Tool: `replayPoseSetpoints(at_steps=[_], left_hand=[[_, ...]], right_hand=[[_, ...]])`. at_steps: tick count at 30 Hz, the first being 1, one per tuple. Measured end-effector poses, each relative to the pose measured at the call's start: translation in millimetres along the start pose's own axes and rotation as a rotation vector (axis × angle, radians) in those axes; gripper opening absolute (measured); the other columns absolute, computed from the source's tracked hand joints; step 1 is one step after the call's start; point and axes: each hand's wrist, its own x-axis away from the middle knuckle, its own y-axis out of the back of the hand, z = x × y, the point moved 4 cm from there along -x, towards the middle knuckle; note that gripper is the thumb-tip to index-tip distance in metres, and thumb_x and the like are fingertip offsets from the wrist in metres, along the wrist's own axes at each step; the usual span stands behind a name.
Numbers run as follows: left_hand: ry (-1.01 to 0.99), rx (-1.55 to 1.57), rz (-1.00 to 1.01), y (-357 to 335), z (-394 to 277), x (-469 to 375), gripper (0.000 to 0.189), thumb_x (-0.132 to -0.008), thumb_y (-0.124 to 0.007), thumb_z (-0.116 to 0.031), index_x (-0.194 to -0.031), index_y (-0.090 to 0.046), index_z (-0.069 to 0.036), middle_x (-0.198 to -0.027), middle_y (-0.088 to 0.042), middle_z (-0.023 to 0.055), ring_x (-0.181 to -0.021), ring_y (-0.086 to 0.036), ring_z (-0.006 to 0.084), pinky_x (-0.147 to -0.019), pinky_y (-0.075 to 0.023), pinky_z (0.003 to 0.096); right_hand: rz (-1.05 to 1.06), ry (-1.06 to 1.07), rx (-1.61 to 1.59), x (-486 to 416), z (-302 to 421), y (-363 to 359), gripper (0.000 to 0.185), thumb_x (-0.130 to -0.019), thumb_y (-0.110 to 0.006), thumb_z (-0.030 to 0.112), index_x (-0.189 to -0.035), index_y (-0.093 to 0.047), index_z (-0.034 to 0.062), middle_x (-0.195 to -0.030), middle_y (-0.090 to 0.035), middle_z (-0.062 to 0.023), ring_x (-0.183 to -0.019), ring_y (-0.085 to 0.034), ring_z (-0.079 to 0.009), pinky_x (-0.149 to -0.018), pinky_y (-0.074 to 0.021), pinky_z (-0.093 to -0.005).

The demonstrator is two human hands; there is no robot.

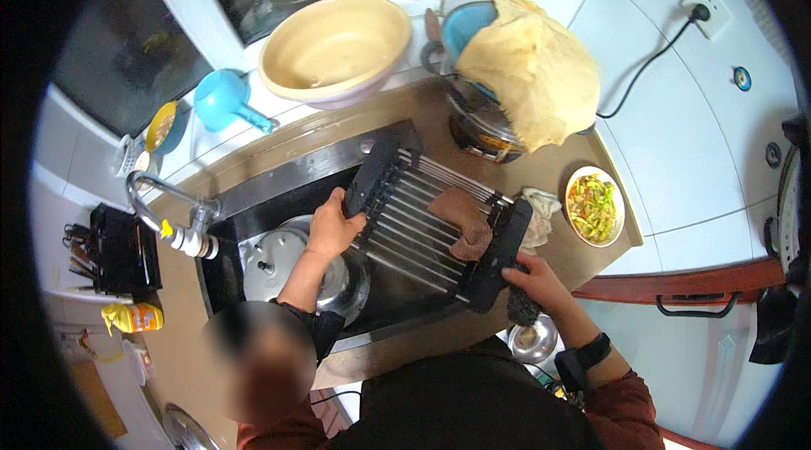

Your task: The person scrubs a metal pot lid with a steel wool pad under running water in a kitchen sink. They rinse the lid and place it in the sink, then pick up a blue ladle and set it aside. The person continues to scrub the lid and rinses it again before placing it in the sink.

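My left hand point(332, 225) grips the black end piece of an expandable metal drying rack point(405, 203). The rack is held tilted over the right part of a dark sink point(405, 304). My right hand point(538, 279) holds the rack's opposite end piece. A crumpled brown cloth point(466, 216) lies over the rack's bars, near that right end. Just below my right fingers is a dark, rough-textured item point(523, 306); whether I hold it too is unclear. Under my left forearm, a pressure cooker lid point(269, 266) and a metal pot point(355, 298) sit in the sink.
Left of the sink stand a faucet point(149, 197), a knife block point(127, 247) and a yellow bottle point(133, 318). A yellow basin point(336, 48) and blue ladle point(222, 98) rest on the sill. To the right are a cloth-covered pot point(485, 133) and a bowl of food point(594, 206).
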Motion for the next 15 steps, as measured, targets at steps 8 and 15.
replayPoseSetpoints(at_steps=[8, 15], left_hand=[[-0.232, -0.08, 0.278, -23, -21, -20, 0.035, -0.075, -0.071, -0.016, -0.099, -0.049, -0.004, -0.078, -0.062, 0.0237, -0.083, -0.063, 0.0443, -0.07, -0.0487, 0.044], [-0.213, -0.051, 0.321, -65, -48, -37, 0.04, -0.075, -0.073, -0.018, -0.106, -0.05, -0.006, -0.083, -0.064, 0.0244, -0.088, -0.063, 0.0434, -0.071, -0.0492, 0.0462]], right_hand=[[-0.324, 0.297, 1.086, -46, -39, 86, 0.051, -0.079, -0.069, 0.016, -0.127, -0.056, 0.0104, -0.11, -0.058, -0.0171, -0.096, -0.062, -0.0388, -0.083, -0.0519, -0.0433], [-0.62, 0.479, 0.885, -108, -23, 144, 0.063, -0.083, -0.068, 0.017, -0.141, -0.042, 0.0155, -0.143, -0.043, -0.0218, -0.112, -0.058, -0.0386, -0.093, -0.0493, -0.0424]])
